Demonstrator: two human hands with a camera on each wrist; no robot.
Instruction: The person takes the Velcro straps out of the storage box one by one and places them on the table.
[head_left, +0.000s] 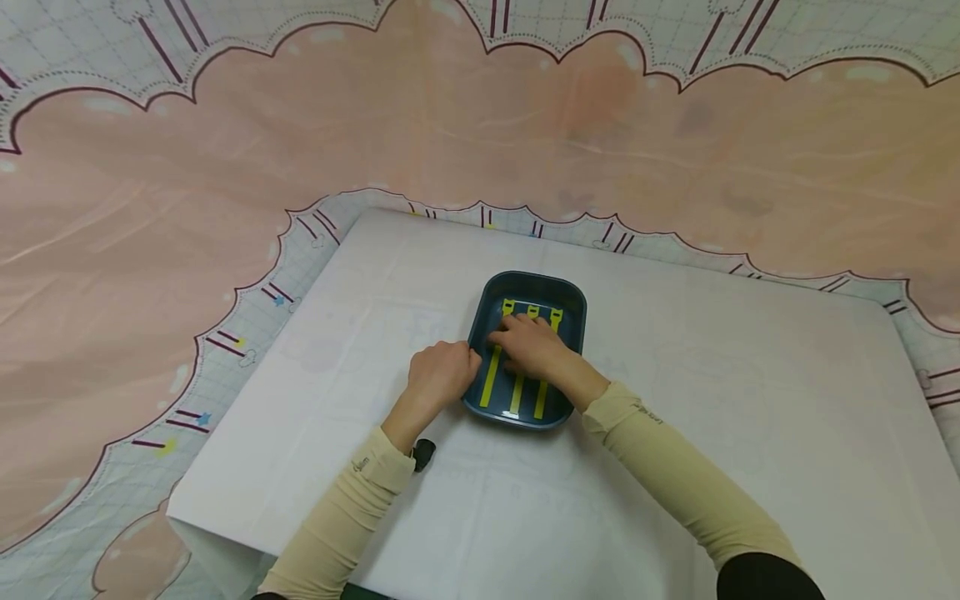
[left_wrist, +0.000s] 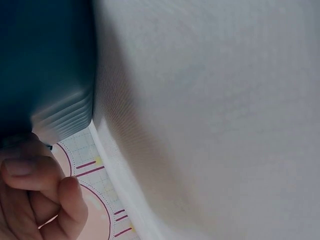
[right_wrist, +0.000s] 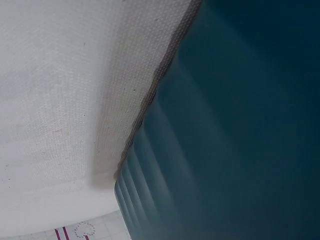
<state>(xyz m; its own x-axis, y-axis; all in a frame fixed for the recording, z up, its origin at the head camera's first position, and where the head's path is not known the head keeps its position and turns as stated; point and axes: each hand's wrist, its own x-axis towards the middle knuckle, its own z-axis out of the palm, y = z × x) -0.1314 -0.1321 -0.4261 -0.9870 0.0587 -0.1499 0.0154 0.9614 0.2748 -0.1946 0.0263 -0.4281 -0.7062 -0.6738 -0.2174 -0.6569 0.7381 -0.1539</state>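
1. The person's left hand (head_left: 442, 371) is curled on the side rim of the dark blue tray (head_left: 536, 285), which sits just right of it, under the right hand (head_left: 534, 346).
2. That hand, apart from the left, reaches inside; whether it pinches anything cannot be told.
3. Three yellow strips (head_left: 491, 375) lie beneath it, showing beyond both its sides.

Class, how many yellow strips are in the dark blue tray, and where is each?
3. Side by side in the tray, seen from the head view: left strip, middle strip, right strip. The right hand partly covers them and could hide others.
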